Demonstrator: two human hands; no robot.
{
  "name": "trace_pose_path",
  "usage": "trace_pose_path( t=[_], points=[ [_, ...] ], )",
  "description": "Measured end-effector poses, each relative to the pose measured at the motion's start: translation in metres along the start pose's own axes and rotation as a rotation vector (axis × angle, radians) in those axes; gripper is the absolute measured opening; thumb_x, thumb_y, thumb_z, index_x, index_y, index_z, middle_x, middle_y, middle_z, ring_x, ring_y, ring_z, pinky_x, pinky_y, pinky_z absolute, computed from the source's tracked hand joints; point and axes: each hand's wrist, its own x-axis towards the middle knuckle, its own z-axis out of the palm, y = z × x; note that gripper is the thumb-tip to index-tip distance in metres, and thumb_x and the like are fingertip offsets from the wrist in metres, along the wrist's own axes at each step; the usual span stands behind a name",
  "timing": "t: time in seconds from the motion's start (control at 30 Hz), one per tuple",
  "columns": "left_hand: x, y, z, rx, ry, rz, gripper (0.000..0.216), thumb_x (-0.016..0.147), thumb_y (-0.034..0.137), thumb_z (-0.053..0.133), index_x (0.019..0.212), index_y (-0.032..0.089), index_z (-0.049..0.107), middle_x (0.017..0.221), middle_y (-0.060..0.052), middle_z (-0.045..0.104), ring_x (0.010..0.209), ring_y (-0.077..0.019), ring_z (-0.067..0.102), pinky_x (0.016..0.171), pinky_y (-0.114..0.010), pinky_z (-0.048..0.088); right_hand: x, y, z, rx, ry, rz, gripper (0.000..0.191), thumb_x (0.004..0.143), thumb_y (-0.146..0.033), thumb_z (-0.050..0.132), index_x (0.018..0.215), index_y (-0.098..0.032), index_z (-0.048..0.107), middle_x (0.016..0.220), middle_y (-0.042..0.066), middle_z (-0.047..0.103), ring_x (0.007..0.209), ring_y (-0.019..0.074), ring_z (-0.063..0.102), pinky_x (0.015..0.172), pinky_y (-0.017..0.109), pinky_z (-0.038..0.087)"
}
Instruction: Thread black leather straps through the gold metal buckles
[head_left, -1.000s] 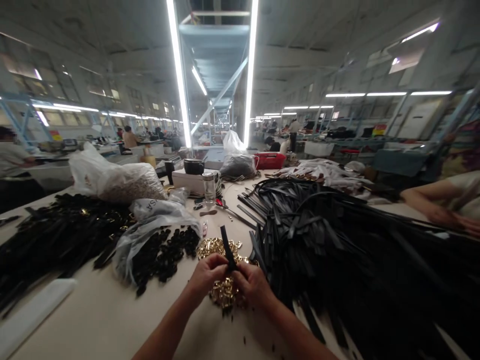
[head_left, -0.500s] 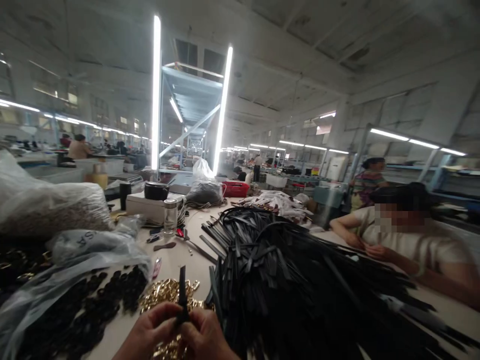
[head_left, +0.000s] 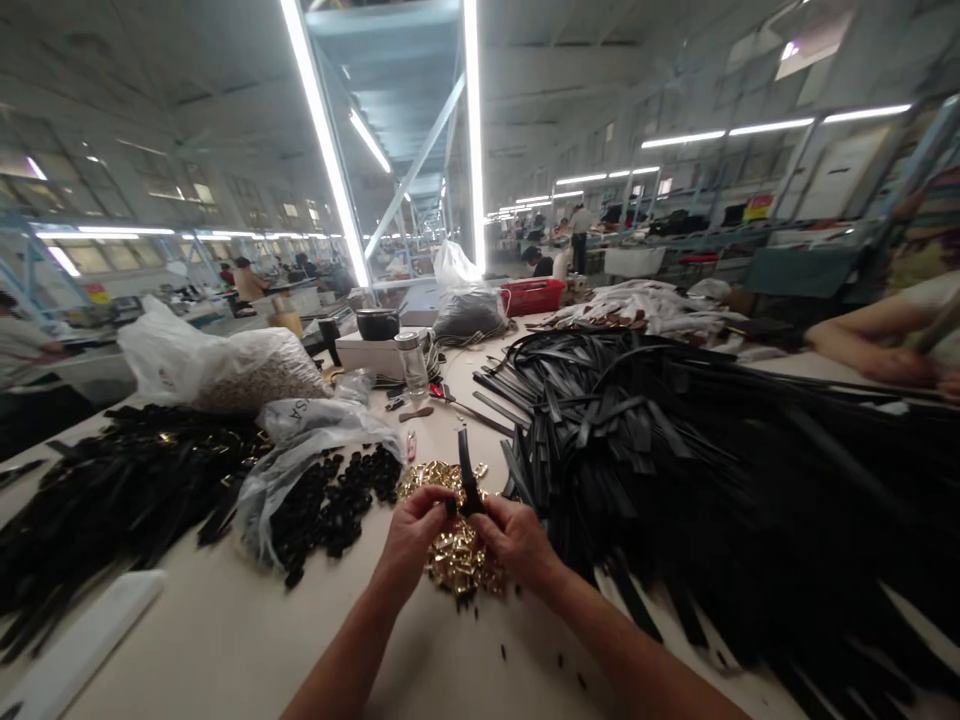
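My right hand (head_left: pixel 516 538) is closed on a black strap (head_left: pixel 466 470), whose free end points up and away from me. My left hand (head_left: pixel 420 528) pinches a small black loop (head_left: pixel 450 507) just left of the strap; the two pieces look apart. Beneath both hands lies a heap of gold metal buckles (head_left: pixel 459 562). A pile of small black loops (head_left: pixel 334 500) spreads left of my left hand, partly under a clear plastic bag (head_left: pixel 281 470). Beyond my right hand is a big mound of black straps (head_left: pixel 645 430).
A glass jar (head_left: pixel 411 365) and a white box (head_left: pixel 371 350) stand at the back. More black straps with gold pieces (head_left: pixel 135 480) lie left, near a white flat object (head_left: pixel 86 640). A co-worker's arm (head_left: pixel 862 335) rests at the right edge.
The view has tilted down and swung right. My hands, close together before, are now slightly apart, with a small black loop visible in the left fingers.
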Motion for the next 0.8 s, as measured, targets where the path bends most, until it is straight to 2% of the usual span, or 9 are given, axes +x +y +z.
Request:
trace_pose_path(
  t=[0.33,0.57,0.7,0.8],
  points=[
    [-0.002,-0.002,0.002,0.072,-0.006,-0.002,0.025,0.066,0.028,0.078,0.084,0.015,0.066,0.075,-0.001,0.07,0.058,-0.0084,0.059,0.056,-0.018,0.045,0.002,-0.001,-0.001,-0.111,-0.055,-0.056,0.023,0.087,-0.032,0.051,0.079,-0.016,0.065,0.065,0.0,0.063,0.06,0.0135,0.056,0.057,0.022,0.038],
    [-0.002,0.004,-0.002,0.105,-0.074,-0.031,0.024,0.067,0.03,0.078,0.083,0.014,0.07,0.078,-0.005,0.073,0.066,-0.0127,0.064,0.064,-0.022,0.051,0.002,0.0,-0.003,-0.109,-0.104,0.019,0.023,0.088,-0.031,0.049,0.08,-0.016,0.064,0.061,-0.001,0.062,0.052,0.0113,0.054,0.051,0.02,0.036],
    [-0.005,0.011,0.002,0.176,-0.079,-0.013,0.025,0.061,0.029,0.081,0.078,0.014,0.071,0.077,-0.005,0.074,0.069,-0.0148,0.066,0.069,-0.025,0.053,0.003,0.004,-0.004,-0.24,-0.096,-0.041,0.018,0.085,-0.027,0.052,0.078,-0.017,0.065,0.064,0.0,0.063,0.057,0.0117,0.054,0.053,0.02,0.034],
    [-0.004,0.012,0.0,0.219,-0.065,-0.026,0.025,0.059,0.03,0.081,0.076,0.014,0.071,0.072,-0.004,0.073,0.063,-0.0133,0.064,0.063,-0.024,0.052,0.004,0.005,-0.006,-0.33,-0.121,-0.086,0.017,0.084,-0.025,0.053,0.076,-0.017,0.065,0.065,0.0,0.062,0.058,0.0116,0.052,0.054,0.02,0.032]
  ],
)
